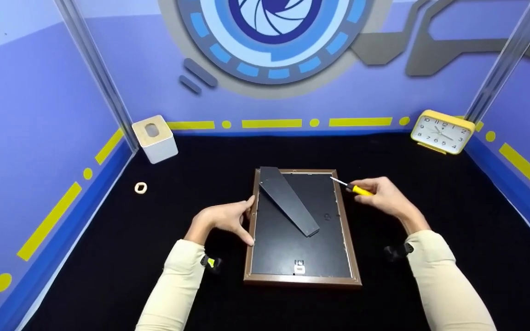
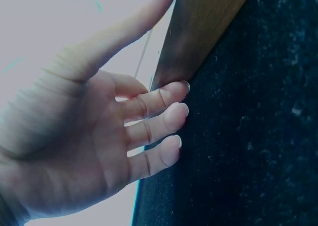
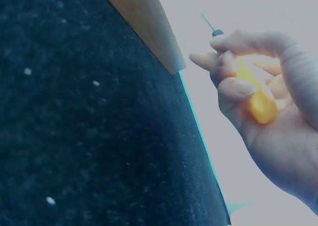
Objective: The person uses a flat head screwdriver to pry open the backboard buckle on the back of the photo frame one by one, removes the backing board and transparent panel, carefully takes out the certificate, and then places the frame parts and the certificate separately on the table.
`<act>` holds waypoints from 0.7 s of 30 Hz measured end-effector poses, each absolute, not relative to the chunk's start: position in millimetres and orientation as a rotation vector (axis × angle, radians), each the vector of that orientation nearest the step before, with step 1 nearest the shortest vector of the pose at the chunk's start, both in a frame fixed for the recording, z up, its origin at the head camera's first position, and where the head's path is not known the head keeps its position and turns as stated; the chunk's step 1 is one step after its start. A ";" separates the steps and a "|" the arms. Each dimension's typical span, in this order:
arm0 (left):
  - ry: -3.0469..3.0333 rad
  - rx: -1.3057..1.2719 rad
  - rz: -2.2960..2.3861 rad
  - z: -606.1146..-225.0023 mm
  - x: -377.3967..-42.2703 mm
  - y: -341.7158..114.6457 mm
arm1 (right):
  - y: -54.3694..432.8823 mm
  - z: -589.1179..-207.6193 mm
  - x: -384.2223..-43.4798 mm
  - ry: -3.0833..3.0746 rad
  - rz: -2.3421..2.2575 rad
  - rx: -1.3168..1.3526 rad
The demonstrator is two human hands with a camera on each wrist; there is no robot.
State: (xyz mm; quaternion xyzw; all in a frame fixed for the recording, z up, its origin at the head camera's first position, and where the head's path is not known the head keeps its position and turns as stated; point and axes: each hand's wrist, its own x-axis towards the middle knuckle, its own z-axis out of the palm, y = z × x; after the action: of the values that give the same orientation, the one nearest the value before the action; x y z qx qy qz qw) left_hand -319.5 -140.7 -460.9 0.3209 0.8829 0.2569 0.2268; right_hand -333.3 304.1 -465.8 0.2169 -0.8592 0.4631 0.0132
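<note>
Two hands, head view: the left hand (image 1: 223,218) has its thumb set apart from its fingers and touches the left edge of the picture frame (image 1: 276,239); the right hand (image 1: 383,196) pinches the screwdriver (image 1: 361,190) by its yellow handle.
Frame, head view: it lies back side up on the black cloth (image 1: 315,308), between the hands, its dark stand (image 1: 288,202) slanting across the back and a small white piece (image 1: 299,269) near the lower rim.
Screwdriver tip, head view: over the frame's upper right corner; whether it touches, I cannot tell.
Around the cloth, head view only: a tissue box (image 1: 160,146) at the far left, a pale ring (image 1: 141,188) nearer, a yellow clock (image 1: 443,133) at the far right.
Left palm, left wrist view: here the inner side shows, fingers loosely bent and apart, fingertips beside the frame's wooden side, which the head view barely gives; the thumb's end is cut off.
Right palm, right wrist view: curled fingers hold the handle against the palm, its butt visible here, the shaft jutting past the forefinger; a frame corner stands nearby.
</note>
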 end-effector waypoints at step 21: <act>2.421 0.893 0.718 -463.3 -321.6 -141.2 | 307.2 -464.6 -337.0 -2.466 1.359 0.588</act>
State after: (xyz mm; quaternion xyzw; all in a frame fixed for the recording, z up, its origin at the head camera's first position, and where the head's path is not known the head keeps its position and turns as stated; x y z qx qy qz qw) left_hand -321.6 -141.2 -463.3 0.3245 0.8797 0.2611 0.2295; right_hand -337.0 307.2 -464.6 0.2026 -0.8499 0.4682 0.1321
